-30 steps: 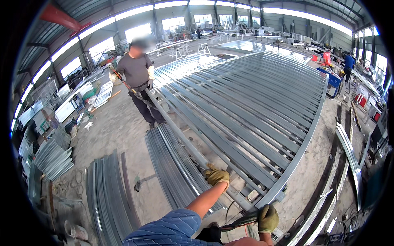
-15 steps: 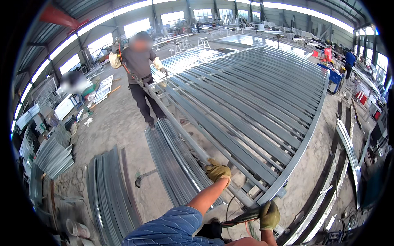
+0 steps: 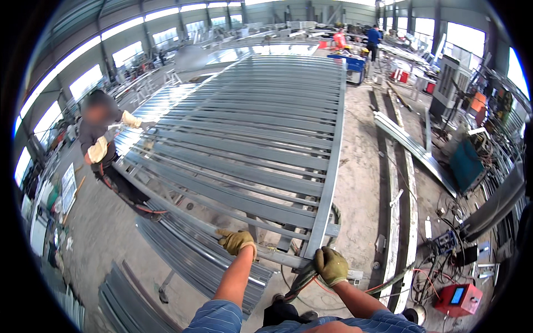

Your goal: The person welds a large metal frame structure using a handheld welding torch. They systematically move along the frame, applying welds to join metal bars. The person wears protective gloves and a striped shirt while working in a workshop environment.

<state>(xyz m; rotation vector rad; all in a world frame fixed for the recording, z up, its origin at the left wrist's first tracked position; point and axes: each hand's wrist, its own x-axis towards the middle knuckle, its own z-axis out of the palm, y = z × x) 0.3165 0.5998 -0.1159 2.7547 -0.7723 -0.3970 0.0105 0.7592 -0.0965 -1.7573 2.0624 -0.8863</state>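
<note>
My left hand point(image 3: 237, 242), in a worn yellow-brown glove, lies over the near rail point(image 3: 191, 217) of a large galvanized metal frame point(image 3: 244, 161) with many parallel slats. At least one finger stretches out along the rail, so the hand looks open. My right hand point(image 3: 332, 265), gloved alike, is closed on a dark sheathed cable bundle point(image 3: 301, 282) beside the frame's near corner. The bundle's end inside the palm is hidden. Below the near rail, a stack of long ribbed metal strips point(image 3: 189, 252) rests on the floor.
A co-worker point(image 3: 102, 136) in dark clothes and pale gloves stands at the frame's left side, with a red cable hanging near. Long beams point(image 3: 408, 222) lie on the floor to the right. A red box with a screen point(image 3: 458, 299) sits among loose cables, below a teal machine point(image 3: 468, 164).
My view has swung right, so the frame and co-worker sit further left. The red box and teal machine now show clearly. Both hands remain by the frame's near corner.
</note>
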